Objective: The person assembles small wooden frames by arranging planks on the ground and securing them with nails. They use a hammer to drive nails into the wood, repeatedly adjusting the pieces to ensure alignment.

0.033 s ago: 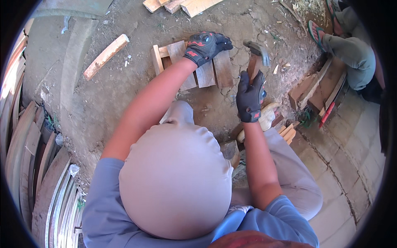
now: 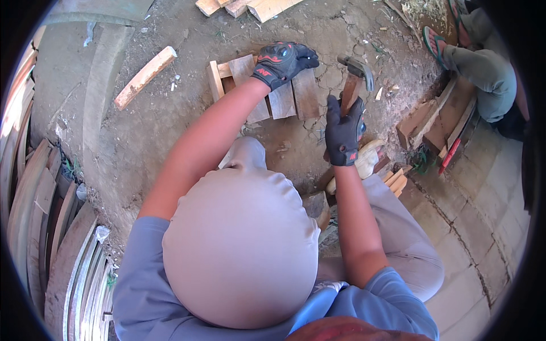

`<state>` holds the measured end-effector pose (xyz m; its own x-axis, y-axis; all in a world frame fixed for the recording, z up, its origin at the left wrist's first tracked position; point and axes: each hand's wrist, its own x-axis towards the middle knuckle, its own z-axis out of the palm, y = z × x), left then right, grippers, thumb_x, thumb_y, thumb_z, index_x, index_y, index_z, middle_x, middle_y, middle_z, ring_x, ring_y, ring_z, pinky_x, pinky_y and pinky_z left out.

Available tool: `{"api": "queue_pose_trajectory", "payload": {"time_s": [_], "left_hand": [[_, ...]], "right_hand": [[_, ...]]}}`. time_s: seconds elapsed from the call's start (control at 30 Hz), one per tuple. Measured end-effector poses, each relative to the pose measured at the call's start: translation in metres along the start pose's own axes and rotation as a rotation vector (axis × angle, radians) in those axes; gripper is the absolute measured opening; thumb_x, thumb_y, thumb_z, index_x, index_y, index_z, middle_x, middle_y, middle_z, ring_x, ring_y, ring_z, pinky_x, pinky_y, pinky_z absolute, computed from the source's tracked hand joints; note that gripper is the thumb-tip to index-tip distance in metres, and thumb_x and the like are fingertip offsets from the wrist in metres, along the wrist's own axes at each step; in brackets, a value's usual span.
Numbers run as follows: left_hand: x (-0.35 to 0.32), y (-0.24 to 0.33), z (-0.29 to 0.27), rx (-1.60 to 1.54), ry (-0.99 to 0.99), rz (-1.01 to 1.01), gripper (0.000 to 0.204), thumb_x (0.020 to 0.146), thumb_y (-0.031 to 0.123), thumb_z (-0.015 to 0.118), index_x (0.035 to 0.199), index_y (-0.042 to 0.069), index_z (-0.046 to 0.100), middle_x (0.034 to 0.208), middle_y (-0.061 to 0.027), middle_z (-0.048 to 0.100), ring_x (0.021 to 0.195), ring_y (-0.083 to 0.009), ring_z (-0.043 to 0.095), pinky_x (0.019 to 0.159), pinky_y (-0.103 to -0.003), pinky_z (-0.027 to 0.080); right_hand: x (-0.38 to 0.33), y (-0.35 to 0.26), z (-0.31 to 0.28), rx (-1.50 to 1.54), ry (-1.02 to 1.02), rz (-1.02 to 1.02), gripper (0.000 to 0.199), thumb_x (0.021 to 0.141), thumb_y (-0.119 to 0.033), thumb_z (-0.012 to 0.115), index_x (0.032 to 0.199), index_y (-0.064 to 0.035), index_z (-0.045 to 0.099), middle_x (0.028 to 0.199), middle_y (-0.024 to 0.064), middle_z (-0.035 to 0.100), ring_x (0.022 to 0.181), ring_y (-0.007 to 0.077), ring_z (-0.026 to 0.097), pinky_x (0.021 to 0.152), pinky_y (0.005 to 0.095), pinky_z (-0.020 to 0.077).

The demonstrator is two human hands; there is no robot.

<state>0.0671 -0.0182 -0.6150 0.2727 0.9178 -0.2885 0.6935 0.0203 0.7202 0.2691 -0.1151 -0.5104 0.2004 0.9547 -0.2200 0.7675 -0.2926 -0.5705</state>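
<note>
My right hand (image 2: 344, 133), in a black glove with red marks, grips a hammer (image 2: 351, 94) by its wooden handle. The metal head is up, beyond the fingers and to the right of a small frame of wooden slats (image 2: 307, 95) lying on the dirt. My left hand (image 2: 281, 62), gloved alike, rests across the far side of those slats. Its fingers are bent together toward the right end slat. Whatever is pinched there, if anything, is hidden by the glove.
Loose wood pieces (image 2: 147, 77) lie left and at the top. Stacked planks (image 2: 34, 216) line the left edge. To the right sit another person's leg (image 2: 483, 74), a wooden box-like piece (image 2: 435, 122) and a red tool (image 2: 450, 156). A pale rounded object (image 2: 368, 156) is beside my right wrist.
The hammer head, blurred before, now shows sharply and has shifted very slightly to the right. My left hand stays on the slats.
</note>
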Motion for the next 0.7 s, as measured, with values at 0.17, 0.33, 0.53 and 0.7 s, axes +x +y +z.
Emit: {"api": "queue_pose_trajectory", "payload": {"time_s": [0.17, 0.33, 0.53, 0.7], "left_hand": [[-0.026, 0.011, -0.006, 0.082, 0.414, 0.223, 0.065, 0.094, 0.051, 0.079, 0.148, 0.018, 0.066, 0.155, -0.0055, 0.064, 0.142, -0.0331, 0.060, 0.118, -0.044, 0.049], [-0.104, 0.016, 0.002, 0.241, 0.380, 0.486, 0.073, 0.091, 0.042, 0.083, 0.155, 0.014, 0.059, 0.158, -0.0102, 0.060, 0.149, -0.0307, 0.054, 0.125, -0.050, 0.042], [-0.097, 0.017, 0.017, 0.397, 0.025, 0.745, 0.075, 0.093, 0.030, 0.076, 0.162, 0.015, 0.052, 0.167, -0.0132, 0.049, 0.158, -0.0340, 0.042, 0.132, -0.054, 0.031], [-0.087, 0.018, 0.035, 0.308, 0.063, 0.688, 0.075, 0.087, 0.035, 0.082, 0.155, 0.013, 0.057, 0.166, -0.0148, 0.049, 0.159, -0.0370, 0.040, 0.132, -0.057, 0.031]], "right_hand": [[0.015, 0.013, 0.012, 0.082, -0.086, 0.176, 0.057, 0.083, -0.047, 0.090, 0.115, -0.0042, 0.069, 0.101, 0.0136, 0.075, 0.096, 0.0367, 0.072, 0.092, 0.0496, 0.0537], [0.027, 0.012, 0.036, 0.519, -0.217, 0.453, 0.045, 0.085, -0.029, 0.090, 0.109, 0.0022, 0.068, 0.088, 0.0117, 0.075, 0.067, 0.0208, 0.072, 0.059, 0.0334, 0.0580], [0.043, 0.030, 0.047, 0.566, -0.242, 0.493, 0.042, 0.086, -0.027, 0.086, 0.110, 0.0011, 0.067, 0.090, 0.0122, 0.076, 0.071, 0.0205, 0.075, 0.062, 0.0352, 0.0595], [0.053, 0.030, 0.049, 0.417, -0.184, 0.475, 0.046, 0.085, -0.030, 0.085, 0.116, -0.0008, 0.067, 0.094, 0.0139, 0.076, 0.080, 0.0224, 0.076, 0.072, 0.0391, 0.0601]]}}
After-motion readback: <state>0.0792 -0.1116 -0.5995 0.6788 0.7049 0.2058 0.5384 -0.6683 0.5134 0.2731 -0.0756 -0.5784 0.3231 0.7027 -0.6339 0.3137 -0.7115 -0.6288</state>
